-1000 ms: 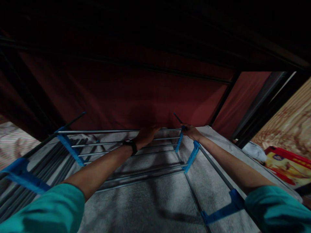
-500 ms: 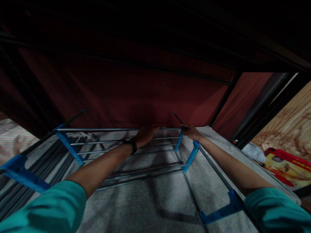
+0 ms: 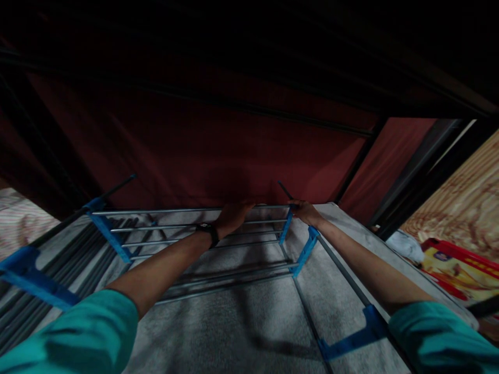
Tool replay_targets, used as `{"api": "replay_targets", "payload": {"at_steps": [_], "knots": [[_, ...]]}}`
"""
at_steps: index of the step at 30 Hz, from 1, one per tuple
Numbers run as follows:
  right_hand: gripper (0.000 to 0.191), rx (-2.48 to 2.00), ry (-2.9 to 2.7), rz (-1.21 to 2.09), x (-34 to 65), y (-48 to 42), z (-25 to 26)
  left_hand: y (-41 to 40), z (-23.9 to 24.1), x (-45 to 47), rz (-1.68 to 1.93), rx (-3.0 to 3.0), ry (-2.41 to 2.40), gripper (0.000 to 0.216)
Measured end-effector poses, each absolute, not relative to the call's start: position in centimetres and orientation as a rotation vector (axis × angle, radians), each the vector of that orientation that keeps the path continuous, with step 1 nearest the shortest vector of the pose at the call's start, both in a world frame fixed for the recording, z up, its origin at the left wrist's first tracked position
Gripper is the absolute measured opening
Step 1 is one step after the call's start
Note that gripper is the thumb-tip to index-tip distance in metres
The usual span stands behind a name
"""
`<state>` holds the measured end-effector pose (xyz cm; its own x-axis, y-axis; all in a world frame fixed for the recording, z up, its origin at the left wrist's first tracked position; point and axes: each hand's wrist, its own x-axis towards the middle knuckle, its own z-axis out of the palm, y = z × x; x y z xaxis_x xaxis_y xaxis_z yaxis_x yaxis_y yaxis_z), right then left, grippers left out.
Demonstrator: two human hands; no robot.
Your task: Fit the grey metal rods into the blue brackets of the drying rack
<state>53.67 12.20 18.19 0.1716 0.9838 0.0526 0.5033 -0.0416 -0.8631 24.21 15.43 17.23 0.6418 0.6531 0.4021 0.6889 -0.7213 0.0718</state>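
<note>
A partly assembled rack of grey metal tubes and blue plastic brackets lies across a grey blanket. My left hand (image 3: 235, 217), with a black band on its wrist, is closed over the rack's farthest tube (image 3: 175, 210); its fingertips are partly hidden behind it. At that tube's right end, my right hand (image 3: 306, 212) has its fingers wrapped round the corner of a blue bracket (image 3: 286, 227), where a short dark tube end sticks up. A second blue bracket (image 3: 305, 252) stands just below my right wrist. On the left, another blue bracket (image 3: 111, 236) carries the tubes' other ends.
Several loose grey tubes (image 3: 66, 270) lie side by side at the left on the grey blanket (image 3: 218, 332). Dark red cloth (image 3: 218, 150) hangs behind the rack, with a dark frame (image 3: 360, 161) before it. A red and yellow package (image 3: 460, 270) is at the right.
The rack's left end has sunk slightly in view. Both hands keep the same hold on the rack, and the view has shifted very little.
</note>
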Motion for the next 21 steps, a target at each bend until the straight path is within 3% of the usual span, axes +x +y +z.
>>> {"api": "replay_targets", "payload": {"at_steps": [13, 21], "knots": [[0.036, -1.741, -1.556, 0.570, 53.5, 12.2, 18.1, 15.3, 17.2, 24.4, -0.678, -2.796, -1.095, 0.045], [0.024, -1.954, -2.039, 0.127, 53.0, 12.5, 19.8, 14.9, 18.2, 24.4, -0.634, -2.843, -1.026, 0.044]]}}
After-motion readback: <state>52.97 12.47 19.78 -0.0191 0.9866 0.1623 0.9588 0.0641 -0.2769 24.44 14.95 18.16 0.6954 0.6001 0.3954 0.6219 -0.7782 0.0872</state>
